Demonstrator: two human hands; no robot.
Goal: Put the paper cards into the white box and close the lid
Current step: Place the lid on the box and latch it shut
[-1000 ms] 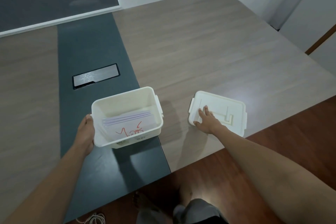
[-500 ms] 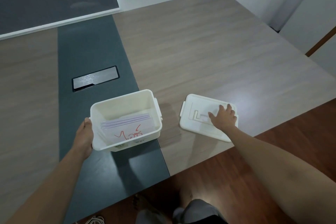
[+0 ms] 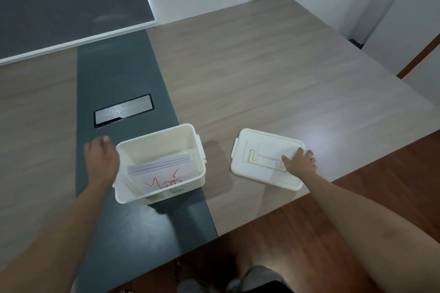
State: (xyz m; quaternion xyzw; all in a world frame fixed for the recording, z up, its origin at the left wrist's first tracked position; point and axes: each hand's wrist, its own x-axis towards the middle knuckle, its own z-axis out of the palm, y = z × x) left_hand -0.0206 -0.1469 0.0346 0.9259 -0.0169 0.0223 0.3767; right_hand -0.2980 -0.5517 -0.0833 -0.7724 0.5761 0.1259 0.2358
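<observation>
The white box (image 3: 199, 162) stands open on the dark strip near the table's front edge. Paper cards (image 3: 164, 172) lie inside it, the top one marked with red scribble. My left hand (image 3: 101, 159) is blurred beside the box's left wall, fingers loose, with no grip visible. To the right, the white lid (image 3: 259, 150) lies flat on the wooden table top, apart from the box. My right hand (image 3: 298, 162) grips the lid's right end, fingers curled over its top.
A grey metal hatch (image 3: 122, 112) is set in the dark strip (image 3: 123, 74) behind the box. The table's front edge (image 3: 333, 181) runs just below the lid, with wooden floor beyond. A white wall and cabinet stand at the far right.
My right hand shifted from the lid's left end to its right end, and the lid slid and turned slightly. My left hand moved forward along the box's left side, off its earlier hold.
</observation>
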